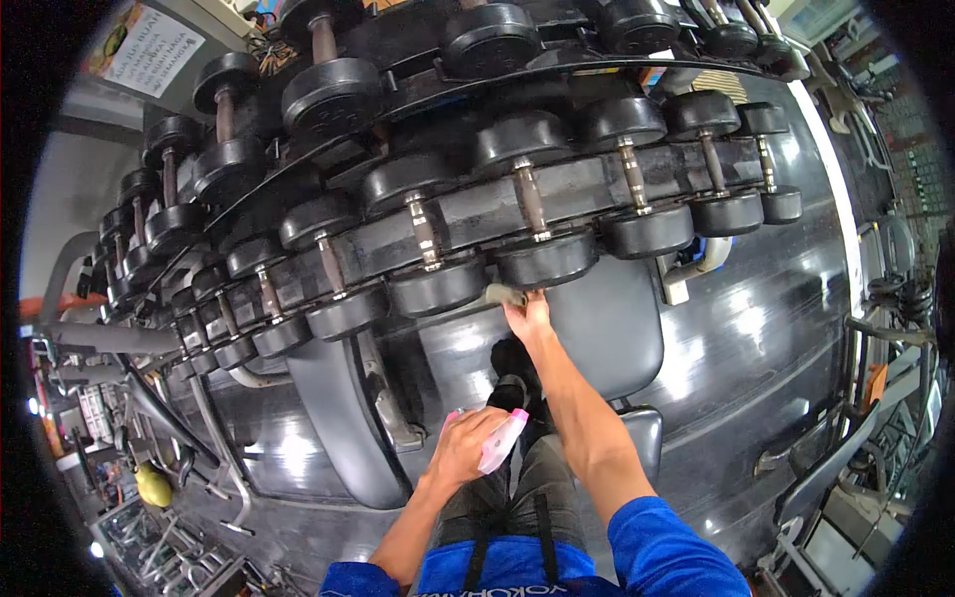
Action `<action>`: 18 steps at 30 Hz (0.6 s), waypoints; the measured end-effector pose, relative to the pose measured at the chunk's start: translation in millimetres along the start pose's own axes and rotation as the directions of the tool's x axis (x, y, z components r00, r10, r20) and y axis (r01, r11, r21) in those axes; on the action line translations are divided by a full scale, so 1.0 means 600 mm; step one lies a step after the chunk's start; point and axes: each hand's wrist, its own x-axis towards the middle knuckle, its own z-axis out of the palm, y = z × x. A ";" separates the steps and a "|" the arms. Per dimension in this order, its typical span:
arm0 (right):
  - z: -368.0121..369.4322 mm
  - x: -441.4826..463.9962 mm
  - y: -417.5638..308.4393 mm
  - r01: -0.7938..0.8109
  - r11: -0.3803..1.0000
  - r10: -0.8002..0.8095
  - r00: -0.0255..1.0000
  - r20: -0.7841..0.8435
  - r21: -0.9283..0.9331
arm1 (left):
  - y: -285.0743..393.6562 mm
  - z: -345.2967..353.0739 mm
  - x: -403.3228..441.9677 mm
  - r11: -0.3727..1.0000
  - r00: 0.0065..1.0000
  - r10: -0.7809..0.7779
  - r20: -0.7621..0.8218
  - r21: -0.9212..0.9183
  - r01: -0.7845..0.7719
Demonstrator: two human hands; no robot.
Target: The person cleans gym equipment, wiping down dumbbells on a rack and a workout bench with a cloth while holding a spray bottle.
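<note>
My left hand (466,444) is closed around a pink-and-white plastic container (504,442) in front of my thighs; the fingers hide much of it, so its exact kind is unclear. Farther forward, my right hand (529,312) grips a greyish cloth (504,295) at the front edge of the lower rack row. The cloth is just below the near head of a black dumbbell (546,261); whether it touches the dumbbell I cannot tell. To its left lies another dumbbell (436,285) with a worn metal handle.
Several dumbbells fill the lower row, and an upper row holds more, including one large dumbbell (331,97). Padded grey benches (343,423) stand on the dark shiny floor (716,343). Gym machines line both sides. A paper sign (149,47) hangs at upper left.
</note>
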 end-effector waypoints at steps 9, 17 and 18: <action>0.045 -0.107 -0.106 -0.214 0.967 0.209 0.977 -0.050 -0.138 | 0.033 -0.013 0.022 0.984 0.993 -0.072 -0.094 -0.167 0.056; 0.054 -0.283 -0.237 0.085 0.995 -0.080 0.993 0.087 -0.054 | 0.025 0.025 0.032 0.908 0.947 -0.298 -0.117 -0.340 0.244; 0.032 -0.296 -0.258 0.111 0.994 -0.109 0.976 0.188 0.000 | 0.018 0.039 0.031 0.896 0.932 -0.335 -0.136 -0.351 0.271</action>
